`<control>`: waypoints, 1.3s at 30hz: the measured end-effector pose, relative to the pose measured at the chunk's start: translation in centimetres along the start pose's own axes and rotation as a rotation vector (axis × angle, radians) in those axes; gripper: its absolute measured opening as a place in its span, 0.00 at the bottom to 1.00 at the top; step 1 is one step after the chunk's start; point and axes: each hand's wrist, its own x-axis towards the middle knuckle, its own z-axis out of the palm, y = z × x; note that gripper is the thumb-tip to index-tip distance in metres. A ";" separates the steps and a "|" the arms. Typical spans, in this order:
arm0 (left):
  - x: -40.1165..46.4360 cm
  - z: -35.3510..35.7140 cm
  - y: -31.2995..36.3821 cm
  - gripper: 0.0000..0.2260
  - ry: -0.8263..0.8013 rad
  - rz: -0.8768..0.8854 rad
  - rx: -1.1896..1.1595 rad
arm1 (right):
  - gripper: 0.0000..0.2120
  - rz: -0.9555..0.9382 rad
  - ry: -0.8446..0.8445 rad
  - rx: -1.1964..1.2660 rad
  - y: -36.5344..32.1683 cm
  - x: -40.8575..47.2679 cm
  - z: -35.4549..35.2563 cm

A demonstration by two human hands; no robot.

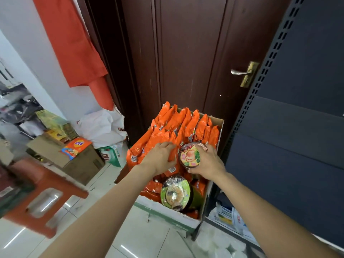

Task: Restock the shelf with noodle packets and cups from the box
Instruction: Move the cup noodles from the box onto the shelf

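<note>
Glossy orange foil packets [167, 125] are gleaming in a matt cardboard box [220, 123]. Shiny film is wrapping the cup [189, 155]. The wooden door [186, 53] is showing a dull brass handle [242, 72]; the floor tiles [130, 229] are shining smooth.

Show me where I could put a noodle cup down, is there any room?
The box is crowded: orange packets fill it, with a green cup at the near end. Bare floor tiles lie between the red stool and the box. The left hand grips packets; the right hand holds a cup.
</note>
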 end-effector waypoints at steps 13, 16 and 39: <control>-2.8 0.4 -0.7 0.15 0.070 0.294 -0.290 | 0.46 0.098 0.440 0.404 -2.6 -8.4 -2.4; -3.4 1.4 0.1 0.17 -0.052 0.360 -0.238 | 0.46 0.110 0.509 0.404 -2.7 -10.3 -2.9; 0.1 2.5 1.8 0.04 -0.171 0.415 -0.174 | 0.44 0.202 0.559 0.299 0.2 -13.8 -3.8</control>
